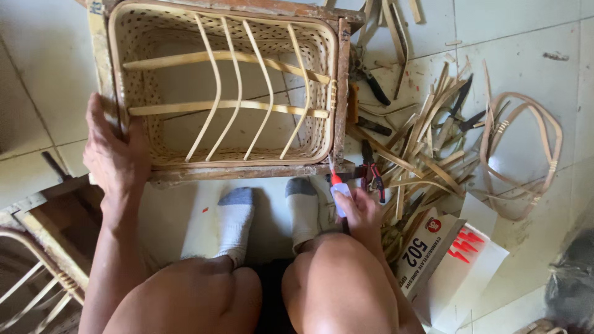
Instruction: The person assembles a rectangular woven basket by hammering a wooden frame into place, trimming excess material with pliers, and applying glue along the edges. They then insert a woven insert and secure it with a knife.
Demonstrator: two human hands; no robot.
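Two hands at a woven basket [226, 93], upper centre.
Left hand [114, 154] grips its left rim; right hand [359, 210], lower right, clutches a small glue tube [338, 188].

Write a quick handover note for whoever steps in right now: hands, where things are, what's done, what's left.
Left hand grips the left edge of the wooden frame around the woven basket.
Right hand holds a small red-tipped tube at the frame's lower right corner.
Done: curved bamboo ribs sit across the basket.
Left: cannot tell which joints remain.
Pliers and bamboo strips lie to the right.
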